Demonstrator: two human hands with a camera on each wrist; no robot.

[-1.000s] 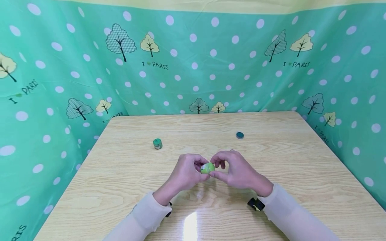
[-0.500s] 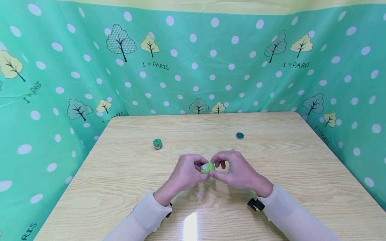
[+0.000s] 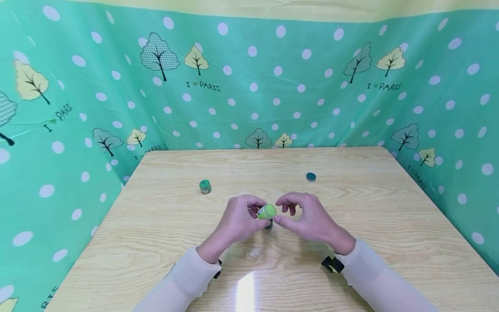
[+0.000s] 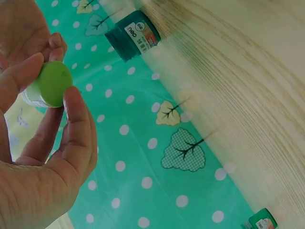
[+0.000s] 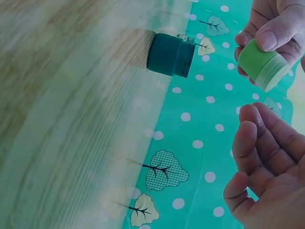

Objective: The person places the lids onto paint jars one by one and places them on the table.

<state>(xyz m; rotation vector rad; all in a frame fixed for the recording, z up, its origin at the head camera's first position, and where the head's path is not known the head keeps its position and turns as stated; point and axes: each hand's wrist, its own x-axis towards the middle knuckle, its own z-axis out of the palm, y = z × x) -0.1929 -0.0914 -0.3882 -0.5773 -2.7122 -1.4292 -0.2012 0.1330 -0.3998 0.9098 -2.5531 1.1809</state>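
My left hand [image 3: 239, 219] holds a small light green paint jar [image 3: 267, 211] between thumb and fingers, tilted, its lid end toward my right hand. In the right wrist view the left thumb presses on the green jar [image 5: 262, 64]. My right hand [image 3: 309, 219] is beside it with loosely bent fingers, apart from the jar and holding nothing. A dark teal jar [image 4: 136, 36] with a printed label stands on the table below the hands. In the head view, the left hand mostly hides this teal jar [image 3: 269, 224].
A wooden table [image 3: 374, 199] spreads under both hands. A green jar [image 3: 205, 186] stands farther back on the left. A flat dark teal lid [image 3: 310, 177] lies farther back on the right. A patterned green curtain [image 3: 253, 99] borders the table's back and sides.
The left hand has lifted slightly with the light green jar. The right fingers, earlier touching its end, have parted from it. The dark teal jar below now shows in the head view.
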